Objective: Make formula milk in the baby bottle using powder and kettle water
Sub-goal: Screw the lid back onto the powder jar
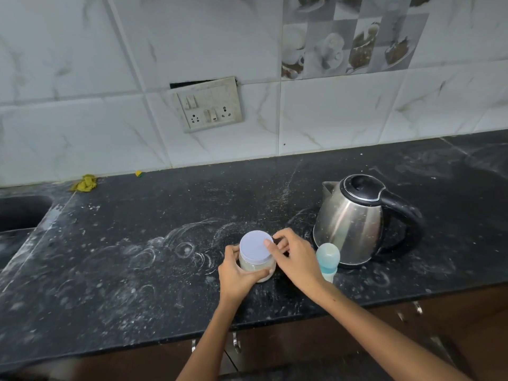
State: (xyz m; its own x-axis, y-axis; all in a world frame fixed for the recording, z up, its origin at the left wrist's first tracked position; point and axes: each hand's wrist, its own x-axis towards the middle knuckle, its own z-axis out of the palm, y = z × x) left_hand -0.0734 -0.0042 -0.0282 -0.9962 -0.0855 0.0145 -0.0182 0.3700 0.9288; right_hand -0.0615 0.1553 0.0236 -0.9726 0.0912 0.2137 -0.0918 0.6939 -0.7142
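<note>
A clear powder jar [262, 268] with pale powder inside stands on the black counter [137, 257], closed by a white lid [254, 246]. My left hand [236, 272] wraps around the jar's body from the left. My right hand [294, 251] has its fingertips on the right edge of the lid. Just to the right stands the baby bottle [327, 261], pale blue with a cap on top, partly hidden behind my right wrist. A steel kettle [354, 218] with a black lid and handle stands behind the bottle, its spout pointing left.
A dark sink [19, 213] is sunk into the counter at far left. A yellow cloth [85, 183] and a small yellow-green bit [139, 174] lie by the tiled wall. A socket plate [209, 105] hangs on the wall. The counter is dusted with white powder marks.
</note>
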